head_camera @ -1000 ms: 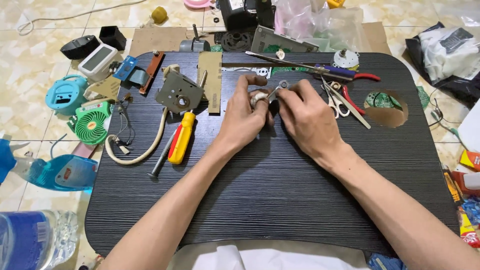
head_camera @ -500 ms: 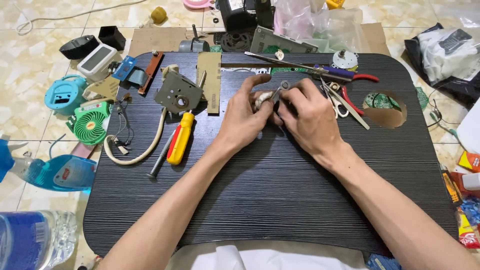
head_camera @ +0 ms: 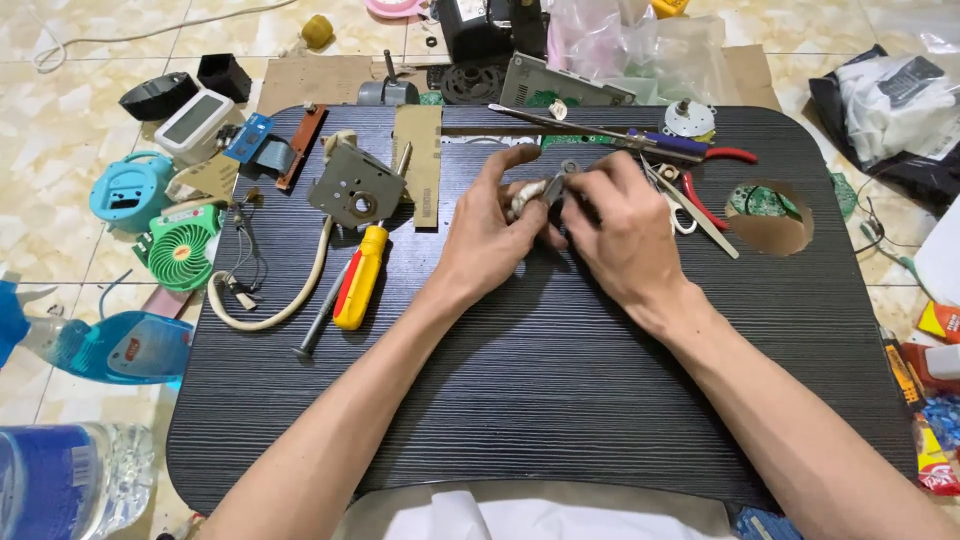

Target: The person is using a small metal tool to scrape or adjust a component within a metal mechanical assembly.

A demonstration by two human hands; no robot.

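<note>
Both hands meet over the far middle of a black ridged lap table (head_camera: 520, 400). My left hand (head_camera: 492, 232) pinches a small whitish part (head_camera: 524, 197) between thumb and fingers. My right hand (head_camera: 618, 232) is closed around a small metal tool whose grey tip (head_camera: 562, 176) touches that part. Most of the tool and part is hidden by the fingers.
A yellow-and-red screwdriver (head_camera: 352, 284), a cream cable (head_camera: 285, 290) and a grey metal plate (head_camera: 355, 186) lie left of the hands. Scissors and red-handled pliers (head_camera: 700, 185) lie right, near a round hole (head_camera: 768, 218). A green fan (head_camera: 180, 246), spray bottle (head_camera: 95, 345) and clutter sit on the floor.
The hands have stayed together at the same spot. My right fingers have closed tighter over the tool and part, with only slight shifts.
</note>
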